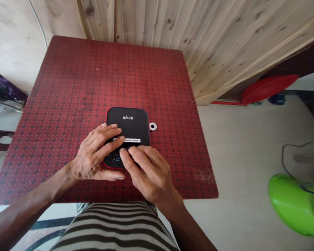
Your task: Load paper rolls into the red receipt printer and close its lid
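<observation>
A black, rounded, flat device (132, 127) with a red edge lies on the table (75, 94). It bears white lettering near the far end and a white printed strip (133, 140) across its middle. My left hand (95, 150) rests on its left side, fingers stretched out over the surface and thumb along the near edge. Over the lower right part, my right hand (149, 170) is closed, thumb and fingertips close together against the device. Whatever lies under those fingertips is hidden. Against the device's right edge is a small white ring with a dark centre (153, 126).
The table has a red diamond pattern. Wood panelling (157, 21) stands behind it. On the floor to the right are a bright green plastic object (290, 205) and a dark cable (283, 157). A red rounded object (269, 89) lies farther back.
</observation>
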A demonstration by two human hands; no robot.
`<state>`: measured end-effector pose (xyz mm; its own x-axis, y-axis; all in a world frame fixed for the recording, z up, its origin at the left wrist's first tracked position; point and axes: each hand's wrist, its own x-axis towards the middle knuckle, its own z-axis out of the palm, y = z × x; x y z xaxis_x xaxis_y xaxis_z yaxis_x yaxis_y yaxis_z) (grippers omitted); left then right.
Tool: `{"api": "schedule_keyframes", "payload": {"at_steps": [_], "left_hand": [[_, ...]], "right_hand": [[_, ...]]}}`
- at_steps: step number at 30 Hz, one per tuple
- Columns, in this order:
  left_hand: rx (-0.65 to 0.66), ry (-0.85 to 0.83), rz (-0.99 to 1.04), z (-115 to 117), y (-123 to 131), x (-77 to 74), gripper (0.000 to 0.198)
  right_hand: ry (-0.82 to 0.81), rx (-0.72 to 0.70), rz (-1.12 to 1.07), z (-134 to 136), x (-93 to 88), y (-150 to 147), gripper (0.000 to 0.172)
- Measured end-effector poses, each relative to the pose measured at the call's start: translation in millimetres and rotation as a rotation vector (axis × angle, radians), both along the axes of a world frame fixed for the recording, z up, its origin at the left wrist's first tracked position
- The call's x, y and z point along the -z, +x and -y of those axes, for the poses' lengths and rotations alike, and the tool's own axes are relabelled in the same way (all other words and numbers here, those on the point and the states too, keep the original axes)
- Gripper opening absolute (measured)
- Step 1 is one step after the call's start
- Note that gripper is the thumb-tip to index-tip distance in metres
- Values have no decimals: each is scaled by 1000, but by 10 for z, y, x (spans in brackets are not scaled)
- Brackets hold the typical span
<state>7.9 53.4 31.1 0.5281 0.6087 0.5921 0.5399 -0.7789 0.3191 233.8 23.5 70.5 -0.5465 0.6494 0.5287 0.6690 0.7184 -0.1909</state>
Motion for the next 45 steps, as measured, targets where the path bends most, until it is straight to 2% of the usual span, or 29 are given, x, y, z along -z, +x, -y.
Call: {"api": "schedule_keyframes", "payload": {"at_steps": [3, 7, 11, 14, 16, 19, 25, 34, 39, 45], "left_hand": [[2, -15, -24, 20, -4, 14, 85], [-32, -79, 15, 126, -26, 12, 80], [-235, 10, 121, 305, -51, 73, 91], [-372, -91, 138, 424, -56, 175, 92], [-401, -145, 133, 477, -50, 236, 85], [-365, -115, 110, 516, -38, 276, 77], [-350, -16, 40, 540, -42, 248, 76], [-356, 43, 28, 613, -35, 215, 73], [-348, 34, 15, 615, -49, 234, 66], [-272, -33, 79, 542, -61, 203, 61]], "right_hand": [[-1, 32, -67, 43, 1, 43, 32], [8, 210, -256, 184, 87, 208, 57], [-121, 293, -386, 324, 368, 340, 47], [-249, 291, -384, 361, 615, 311, 54], [-283, 295, -369, 354, 738, 258, 59], [-285, 292, -349, 330, 836, 211, 58], [-276, 281, -313, 315, 882, 238, 62], [-242, 264, -313, 311, 881, 241, 64], [-267, 266, -315, 316, 870, 245, 63], [-277, 278, -295, 322, 885, 248, 61]]}}
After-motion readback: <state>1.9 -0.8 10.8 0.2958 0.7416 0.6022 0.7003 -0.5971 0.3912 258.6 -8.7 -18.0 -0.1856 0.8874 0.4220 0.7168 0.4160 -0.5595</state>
